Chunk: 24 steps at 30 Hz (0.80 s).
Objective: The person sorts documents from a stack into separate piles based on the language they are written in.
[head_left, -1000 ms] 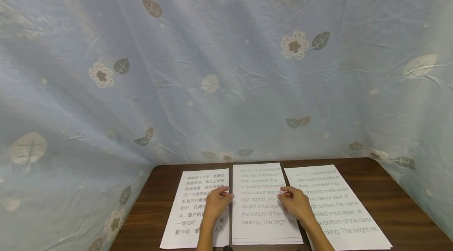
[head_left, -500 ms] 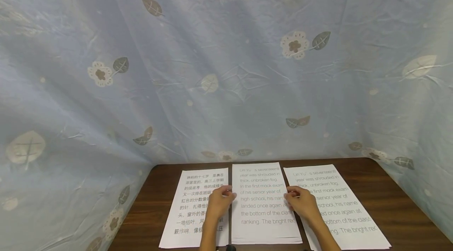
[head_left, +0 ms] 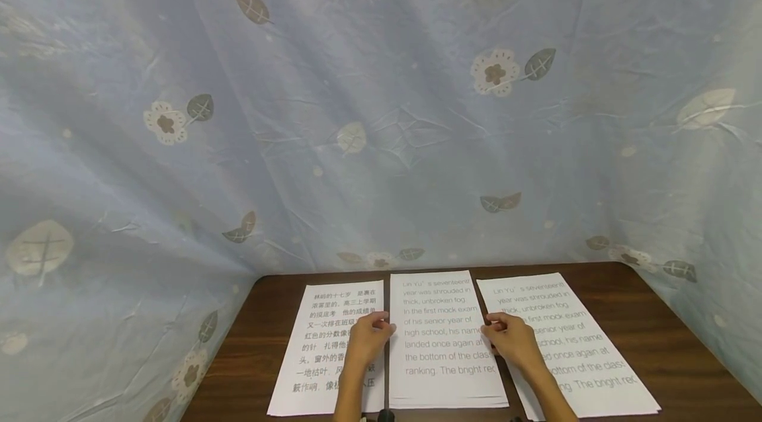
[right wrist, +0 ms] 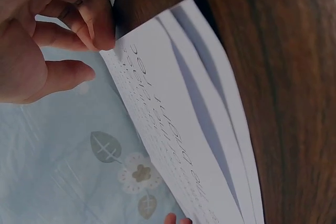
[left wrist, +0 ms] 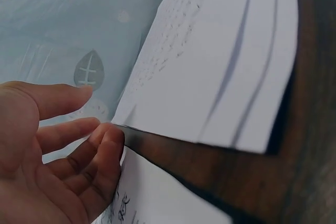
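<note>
Three stacks of white printed paper lie side by side in the head view. My left hand (head_left: 367,342) is over the left stack (head_left: 318,403), which bears Chinese text. Its fingertips are at the left edge of the middle stack (head_left: 443,390), printed in English. My right hand (head_left: 515,344) is at that stack's right edge, over the right English stack (head_left: 631,402). In the left wrist view the fingers (left wrist: 107,150) touch the middle stack's edge (left wrist: 184,108), thumb apart. Likewise in the right wrist view, the fingers (right wrist: 102,27) meet the edge of the paper (right wrist: 173,114), thumb apart.
The stacks lie on a dark wooden table (head_left: 238,356). A pale blue curtain (head_left: 417,197) with leaf and flower prints hangs behind the table and at its sides. Some sheets of the middle stack stand slightly apart at the near edge.
My right hand has moved a little to the right, from over the middle stack's face to its right edge. The left hand has shifted slightly right. The stacks stay in place.
</note>
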Each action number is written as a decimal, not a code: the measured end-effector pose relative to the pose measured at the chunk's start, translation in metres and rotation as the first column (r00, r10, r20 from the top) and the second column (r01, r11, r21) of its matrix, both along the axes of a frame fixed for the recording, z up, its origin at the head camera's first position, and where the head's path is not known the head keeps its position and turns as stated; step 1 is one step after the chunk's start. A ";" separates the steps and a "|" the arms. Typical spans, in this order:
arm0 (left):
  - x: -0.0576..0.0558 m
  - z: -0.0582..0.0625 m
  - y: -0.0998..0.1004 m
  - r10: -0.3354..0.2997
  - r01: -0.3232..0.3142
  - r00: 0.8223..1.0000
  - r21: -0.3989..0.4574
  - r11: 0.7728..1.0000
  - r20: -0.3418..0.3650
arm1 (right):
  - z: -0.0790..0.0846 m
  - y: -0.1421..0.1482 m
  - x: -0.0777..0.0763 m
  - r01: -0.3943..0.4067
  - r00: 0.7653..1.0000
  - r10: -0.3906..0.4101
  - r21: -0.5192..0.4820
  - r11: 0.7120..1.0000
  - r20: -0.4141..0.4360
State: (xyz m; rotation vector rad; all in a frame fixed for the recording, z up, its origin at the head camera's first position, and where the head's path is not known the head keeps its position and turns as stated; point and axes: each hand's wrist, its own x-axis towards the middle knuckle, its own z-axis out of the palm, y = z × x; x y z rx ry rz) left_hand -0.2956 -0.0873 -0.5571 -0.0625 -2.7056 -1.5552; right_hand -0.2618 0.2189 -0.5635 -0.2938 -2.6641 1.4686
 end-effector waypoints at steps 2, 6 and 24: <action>-0.001 0.000 0.000 -0.003 0.003 1.000 -0.018 1.000 -0.002 | 0.001 0.000 0.000 -0.006 1.000 0.006 0.010 1.000 0.003; -0.002 -0.002 0.001 -0.003 0.003 1.000 -0.057 0.998 -0.008 | 0.003 -0.001 0.000 -0.021 1.000 0.021 0.023 1.000 0.008; -0.003 -0.007 0.005 0.010 -0.013 1.000 -0.123 0.992 -0.026 | 0.000 -0.001 -0.006 -0.033 0.999 0.031 0.069 0.997 0.024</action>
